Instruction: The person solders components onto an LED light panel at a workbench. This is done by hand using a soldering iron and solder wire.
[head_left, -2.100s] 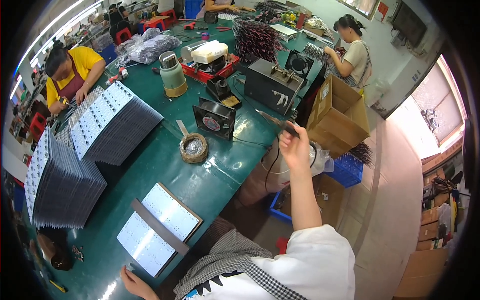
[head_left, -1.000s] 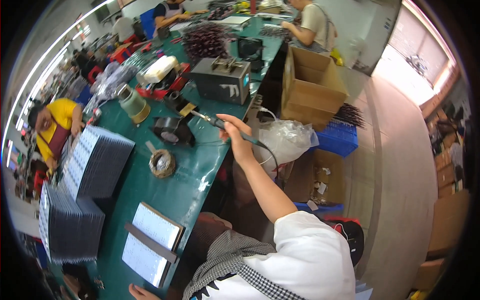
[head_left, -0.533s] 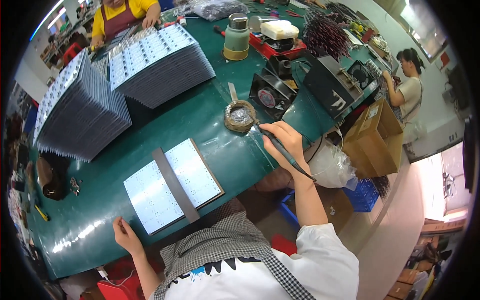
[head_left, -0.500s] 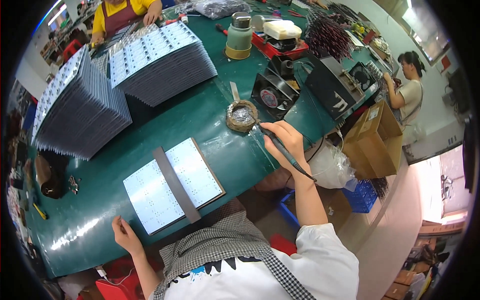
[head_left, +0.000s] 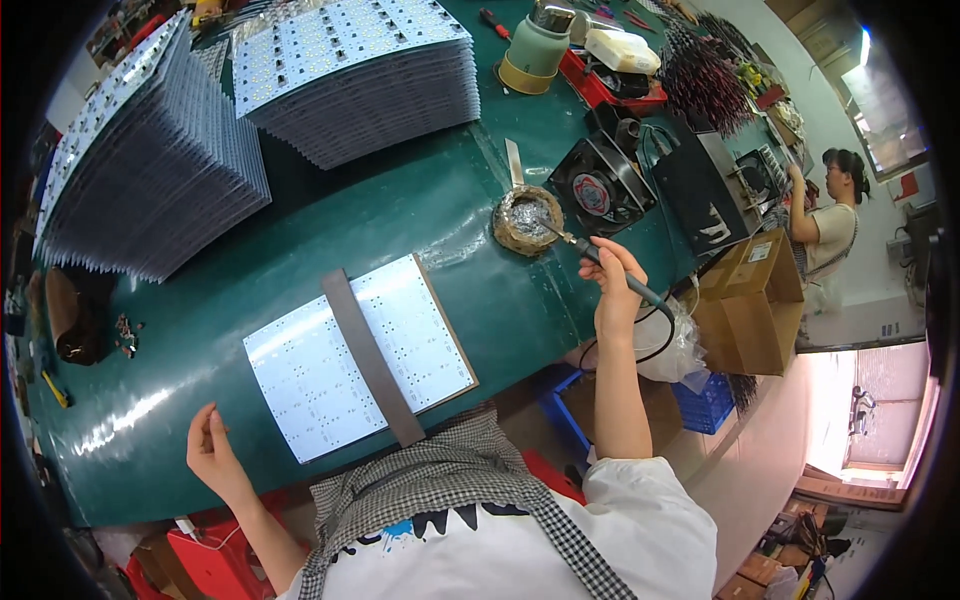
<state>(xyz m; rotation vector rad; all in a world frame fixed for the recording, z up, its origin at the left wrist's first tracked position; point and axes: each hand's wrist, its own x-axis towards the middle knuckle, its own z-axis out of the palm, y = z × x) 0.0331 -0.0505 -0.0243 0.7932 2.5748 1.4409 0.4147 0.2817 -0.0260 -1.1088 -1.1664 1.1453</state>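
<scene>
Soldering iron [head_left: 584, 247] moved to pot [head_left: 521, 240], right hand [head_left: 614, 284] grasping behind tip [head_left: 551, 230] (left hand [head_left: 211, 452] empty).

The right hand [head_left: 614, 280] grips pen-fashion (its forearm [head_left: 622, 395] reaching forward); the left hand [head_left: 213, 455] is loosely curled.

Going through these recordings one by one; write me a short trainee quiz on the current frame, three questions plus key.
1. Which hand holds the dark, pen-shaped soldering iron?
2. True or false: the flat brown-grey strip lies across the white, dotted rectangular board.
3. Which of these stands nearest the round, brown-walled dish?
A) cylindrical green flask
B) square black fan
C) open brown cardboard box

Key:
1. The right hand.
2. True.
3. B.
</scene>
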